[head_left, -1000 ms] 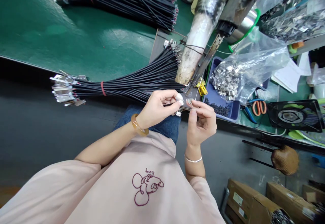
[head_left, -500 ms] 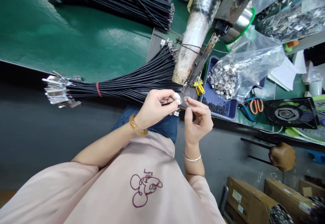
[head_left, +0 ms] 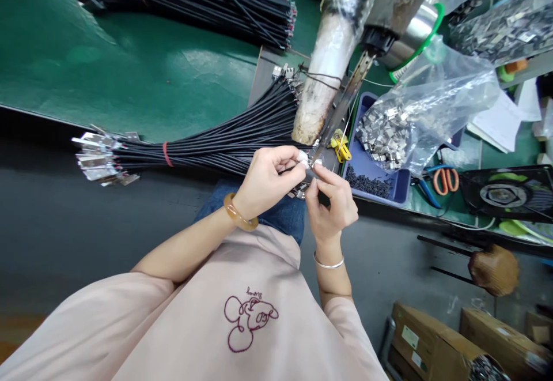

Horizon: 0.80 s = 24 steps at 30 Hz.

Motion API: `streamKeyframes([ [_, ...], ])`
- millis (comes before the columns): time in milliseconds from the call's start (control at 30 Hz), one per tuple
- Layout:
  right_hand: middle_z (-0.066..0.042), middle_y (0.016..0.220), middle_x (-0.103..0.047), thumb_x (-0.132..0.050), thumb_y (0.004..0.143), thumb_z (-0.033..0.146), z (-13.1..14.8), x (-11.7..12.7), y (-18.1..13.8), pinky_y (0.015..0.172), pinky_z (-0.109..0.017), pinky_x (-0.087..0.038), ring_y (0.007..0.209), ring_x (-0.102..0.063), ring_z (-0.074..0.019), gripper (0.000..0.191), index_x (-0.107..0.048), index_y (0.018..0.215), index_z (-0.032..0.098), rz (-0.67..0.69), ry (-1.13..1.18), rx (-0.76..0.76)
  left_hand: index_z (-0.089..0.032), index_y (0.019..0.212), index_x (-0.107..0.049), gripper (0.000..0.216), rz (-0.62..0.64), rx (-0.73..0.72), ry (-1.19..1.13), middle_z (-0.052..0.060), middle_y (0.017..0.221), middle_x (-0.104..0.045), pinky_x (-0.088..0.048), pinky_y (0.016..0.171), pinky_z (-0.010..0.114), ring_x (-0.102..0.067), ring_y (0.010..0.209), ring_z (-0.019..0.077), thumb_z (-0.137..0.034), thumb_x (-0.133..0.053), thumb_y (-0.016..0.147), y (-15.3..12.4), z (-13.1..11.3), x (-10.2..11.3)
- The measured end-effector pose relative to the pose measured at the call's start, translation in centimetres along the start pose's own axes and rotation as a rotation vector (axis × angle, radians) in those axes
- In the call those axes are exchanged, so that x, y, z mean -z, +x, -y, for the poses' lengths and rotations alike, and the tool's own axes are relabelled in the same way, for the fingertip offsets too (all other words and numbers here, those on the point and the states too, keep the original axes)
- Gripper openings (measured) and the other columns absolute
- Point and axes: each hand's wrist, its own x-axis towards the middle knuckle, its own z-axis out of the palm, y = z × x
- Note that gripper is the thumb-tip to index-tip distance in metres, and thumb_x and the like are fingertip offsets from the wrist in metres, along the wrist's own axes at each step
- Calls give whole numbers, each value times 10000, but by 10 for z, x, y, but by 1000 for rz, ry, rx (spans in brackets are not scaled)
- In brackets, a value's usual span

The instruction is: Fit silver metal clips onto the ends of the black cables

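My left hand [head_left: 271,176], with a white cover on one fingertip, is closed in a pinch at the right end of a bundle of black cables [head_left: 224,144]. What it grips is hidden by the fingers. Facing it, my right hand [head_left: 332,201] also pinches, thumb against index finger, with a small pale piece at its fingertips too tiny to name. The two sets of fingertips nearly meet just below the tip of a long metal rod [head_left: 343,107] that slants down from a black holder. A red band [head_left: 166,154] ties the bundle, whose left end carries silvery metal connectors [head_left: 97,156].
Beside the rod hangs a plastic-wrapped tube [head_left: 317,87]. To the right are a yellow tool [head_left: 340,146], a blue tray [head_left: 400,193] with metal shells [head_left: 384,136] and black bits, pliers [head_left: 444,180] and a fan [head_left: 503,193]. Another cable bundle [head_left: 194,0] lies behind.
My right hand has moved slightly left and up, bringing its fingertips closer to my left hand and the rod's tip. The view has shifted a little.
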Motion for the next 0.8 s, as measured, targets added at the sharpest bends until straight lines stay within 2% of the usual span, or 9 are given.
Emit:
streamKeyframes([
  [233,-61,1033,-802,-708,819,25,0,0,5,822,-253,-655,912,-785,-158,238,-649,948,216,-32,22,34,-154,643,-577,146,-12,-2,-2,-18,574,-523,-377,502,181,-459,524,69,-173,-616,783,1,-2,-1],
  [633,-83,997,-809,-728,795,33,-2,4,-1,804,-241,-651,881,-788,-166,235,-637,933,201,-11,11,70,-149,658,-614,125,26,-7,43,-19,571,-555,-384,499,185,-469,517,74,-154,-634,781,-2,-1,2],
  [733,-50,1012,-803,-729,819,64,1,7,1,791,-262,-656,893,-784,-166,219,-655,952,222,-35,15,-27,-143,682,-644,113,43,-18,63,-17,577,-561,-394,504,182,-477,528,76,-166,-639,792,-5,-1,3],
  [800,-38,1050,-790,-710,853,96,4,10,5,751,-269,-661,888,-783,-163,171,-670,947,233,-5,106,-200,-138,687,-656,119,46,-22,67,-8,602,-588,-404,508,182,-500,545,81,-178,-642,798,-7,0,3],
])
